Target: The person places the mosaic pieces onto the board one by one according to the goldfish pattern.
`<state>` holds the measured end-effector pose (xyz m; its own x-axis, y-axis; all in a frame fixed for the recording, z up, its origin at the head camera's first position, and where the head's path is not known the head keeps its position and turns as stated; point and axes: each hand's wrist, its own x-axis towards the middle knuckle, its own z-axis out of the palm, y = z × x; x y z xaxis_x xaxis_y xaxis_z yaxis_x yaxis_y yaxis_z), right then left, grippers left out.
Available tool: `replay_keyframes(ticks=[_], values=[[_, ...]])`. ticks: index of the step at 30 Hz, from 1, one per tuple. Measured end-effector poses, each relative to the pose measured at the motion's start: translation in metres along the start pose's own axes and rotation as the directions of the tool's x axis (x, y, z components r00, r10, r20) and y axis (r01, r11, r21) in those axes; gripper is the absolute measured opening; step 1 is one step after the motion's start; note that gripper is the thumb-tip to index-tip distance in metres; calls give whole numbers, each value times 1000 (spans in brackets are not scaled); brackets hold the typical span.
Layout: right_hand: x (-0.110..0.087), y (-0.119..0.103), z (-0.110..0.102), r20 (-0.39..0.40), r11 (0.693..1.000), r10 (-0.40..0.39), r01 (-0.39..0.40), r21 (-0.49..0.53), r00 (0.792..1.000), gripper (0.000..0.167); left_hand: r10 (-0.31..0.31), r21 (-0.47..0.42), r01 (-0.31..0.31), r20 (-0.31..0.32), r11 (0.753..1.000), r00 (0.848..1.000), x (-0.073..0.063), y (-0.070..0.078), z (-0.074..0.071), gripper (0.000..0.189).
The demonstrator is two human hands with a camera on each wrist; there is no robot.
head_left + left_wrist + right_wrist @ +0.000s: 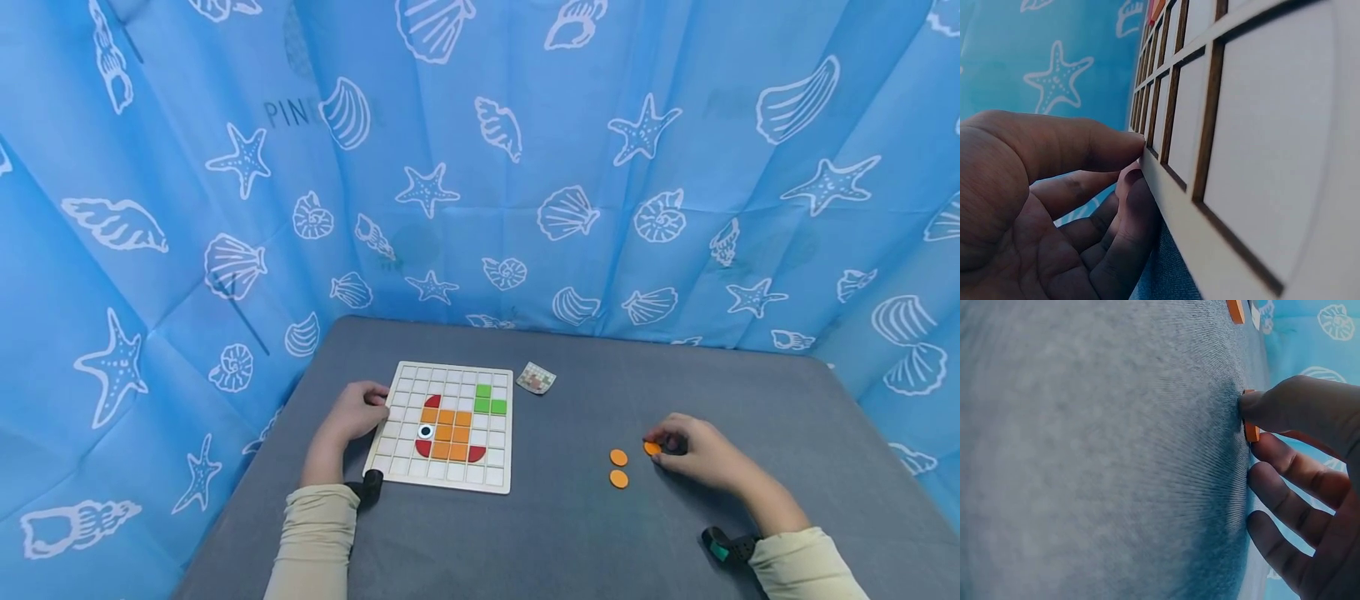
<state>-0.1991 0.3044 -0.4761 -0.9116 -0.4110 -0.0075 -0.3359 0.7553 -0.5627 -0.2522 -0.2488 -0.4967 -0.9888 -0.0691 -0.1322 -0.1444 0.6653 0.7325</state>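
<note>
At the left side of a white grid board (pixel 480 476), my left hand (pixel 352 417) grips the edge. The left wrist view has the thumb (pixel 1125 145) at the board's rim and the other fingers curled under it. Orange squares (pixel 443 432), red quarter-round pieces, green squares (pixel 483 405) and a round eye piece (pixel 425 432) lie in the grid's cells. Over on the right, my right hand (pixel 701 454) pinches an orange disc (pixel 652 448) by its sides, low at the table. Its remaining fingertips (pixel 1263 478) rest close to the cloth.
Two more orange discs, one (pixel 618 457) behind the other (pixel 618 478), lie just left of the right hand. A small printed card (pixel 536 378) is beyond the board's right corner. Grey cloth covers the table (pixel 555 533), and a blue shell-patterned curtain (pixel 465 250) hangs behind it.
</note>
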Motion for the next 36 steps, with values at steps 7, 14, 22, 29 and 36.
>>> replay_keyframes(ticks=[7,14,22,29,36], values=[[7,-5,0,-42,1000,-24,24,1,999,19,-2,-2,2,-1,1000,1000,3,1,-2,42],[27,-23,4,-75,994,-105,104,-17,992,18,-4,7,4,-5,1000,1000,2,1,-1,42],[70,-64,23,-31,989,-146,147,20,989,19,-7,6,7,-3,1000,1000,-1,3,-2,42],[123,-112,61,4,967,-256,256,-16,967,22,-5,6,5,-8,1000,1000,-1,2,-3,43],[156,-166,102,74,938,-345,342,49,936,20,-4,-8,4,-4,1000,1000,-2,3,-1,42]])
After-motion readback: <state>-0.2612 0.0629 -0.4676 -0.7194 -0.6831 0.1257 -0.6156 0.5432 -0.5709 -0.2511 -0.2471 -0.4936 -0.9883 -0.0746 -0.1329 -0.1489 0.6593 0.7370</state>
